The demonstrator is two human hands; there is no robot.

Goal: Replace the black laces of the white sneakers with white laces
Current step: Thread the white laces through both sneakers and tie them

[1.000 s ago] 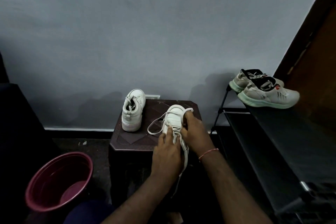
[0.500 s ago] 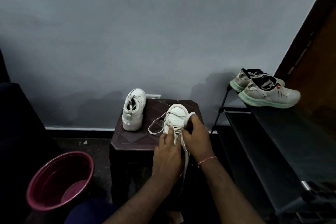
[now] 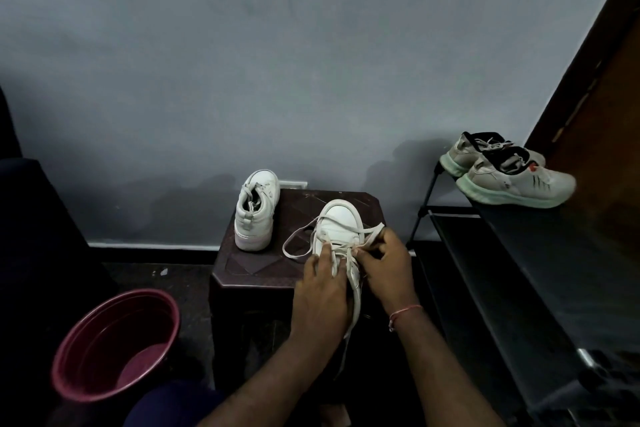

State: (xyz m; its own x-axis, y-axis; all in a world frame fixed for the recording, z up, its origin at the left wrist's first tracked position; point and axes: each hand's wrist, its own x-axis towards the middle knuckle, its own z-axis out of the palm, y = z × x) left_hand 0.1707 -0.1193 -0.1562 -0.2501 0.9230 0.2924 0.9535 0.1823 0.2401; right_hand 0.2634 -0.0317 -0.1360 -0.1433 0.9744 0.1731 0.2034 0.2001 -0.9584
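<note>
**Two hands lacing a white sneaker on a small dark table**

A person's view down at a small dark brown table [image 3: 249, 270] set against a grey wall. On the right half of the table stands a white sneaker [image 3: 338, 218], its toe pointing to the far edge and its heel reaching the near edge. The left hand [image 3: 320, 291] lies flat over the middle of the shoe, its fingers [image 3: 323, 253] nearly straight and pressing on the laced part. The right hand [image 3: 384, 267], with a thin thread bracelet [image 3: 405, 310] at the wrist, has its fingers [image 3: 363, 253] curled and pinching a white lace [image 3: 372, 234] just beside the shoe's right side. More of that lace lies across the toe and loops out onto the table on the left.

The second white sneaker [image 3: 256, 208] stands at the far left corner, heel facing the viewer, apart from the first. On the floor to the left sits a dark red bucket [image 3: 114, 340]. To the right, a black shoe rack [image 3: 519, 270] carries a pair of grey sneakers [image 3: 512, 180] with pale green soles.
</note>
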